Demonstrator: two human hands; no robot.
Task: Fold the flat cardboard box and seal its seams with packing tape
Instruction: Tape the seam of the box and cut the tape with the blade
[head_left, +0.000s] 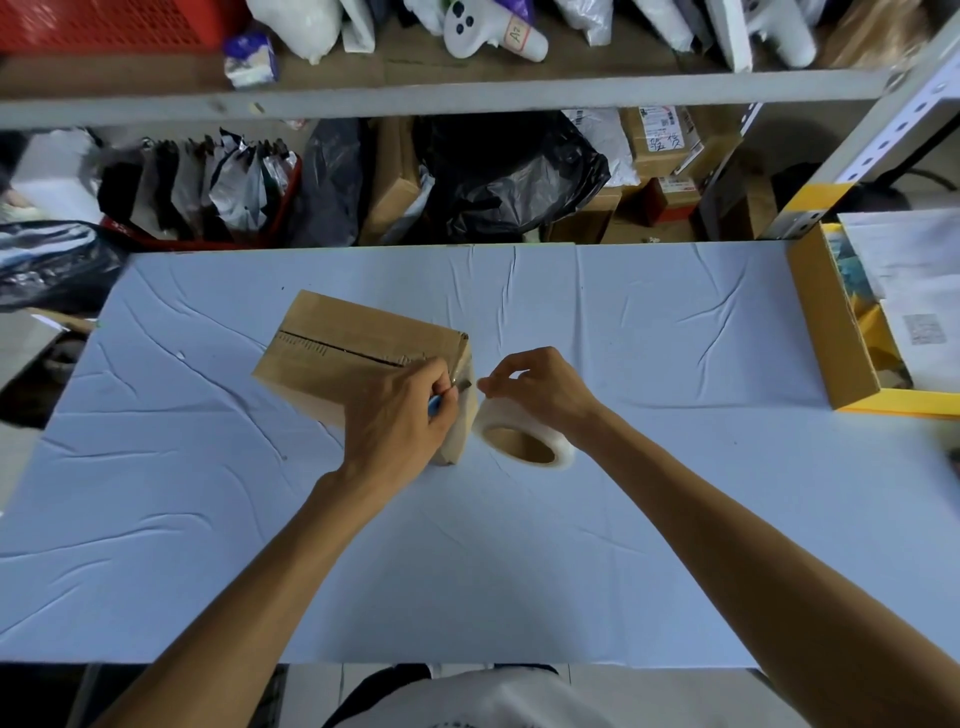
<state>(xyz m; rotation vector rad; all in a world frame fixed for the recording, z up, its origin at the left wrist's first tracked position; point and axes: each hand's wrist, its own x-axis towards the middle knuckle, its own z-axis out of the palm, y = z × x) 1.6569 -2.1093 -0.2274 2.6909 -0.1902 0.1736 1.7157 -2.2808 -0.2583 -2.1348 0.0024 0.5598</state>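
Note:
A folded brown cardboard box (332, 343) stands on the pale blue table (467, 545), its top seam showing as a dark slit between the flaps. My left hand (400, 415) grips a small blue-handled cutter (435, 404) at the box's near right corner, with the blade at a strip of clear tape that runs down that corner. My right hand (540, 387) holds the top of a white roll of packing tape (524, 434), which stands right beside the box. The tape strip joins roll and box.
An open yellow-edged carton (841, 338) with papers sits at the table's right end. Behind the table, metal shelving (441, 96) holds parcels, black bags (498, 171) and a red basket (208, 239). The table's front edge is close to my body.

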